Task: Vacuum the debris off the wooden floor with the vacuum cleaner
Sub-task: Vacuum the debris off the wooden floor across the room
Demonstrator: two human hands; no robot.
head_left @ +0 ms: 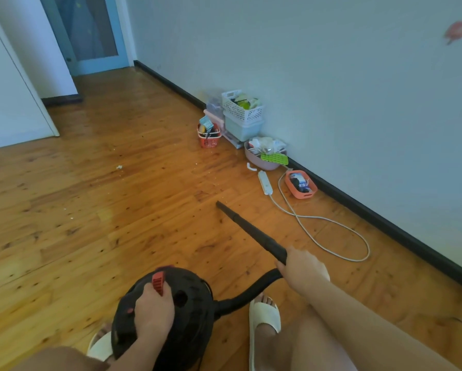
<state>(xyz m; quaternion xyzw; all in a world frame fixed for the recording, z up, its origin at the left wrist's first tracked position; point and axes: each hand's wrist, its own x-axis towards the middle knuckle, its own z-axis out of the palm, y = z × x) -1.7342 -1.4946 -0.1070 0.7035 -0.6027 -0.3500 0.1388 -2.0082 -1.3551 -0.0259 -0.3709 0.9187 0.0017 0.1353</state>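
While steadying the vacuum cleaner low over the wooden floor, wraps the left grip round the red handle on top of the black body and curls the right grip round the black wand just above the hose. Points the wand tip forward, near the power strip; cannot tell whether touching the boards. Seems barely begun, judging by what lies about: a white scrap well ahead to the left, pale crumbs farther left, fine specks toward the baskets. Finds, along the wall, a white lattice basket holding green and white packets, stacked on a pale solid bin with hidden contents; a small red basket crammed with a teal packet and dark items; a pink bowl heaped with white wrappers, with a green mesh piece over the rim; an orange tray holding something dark and blue-white, too blurred to name.
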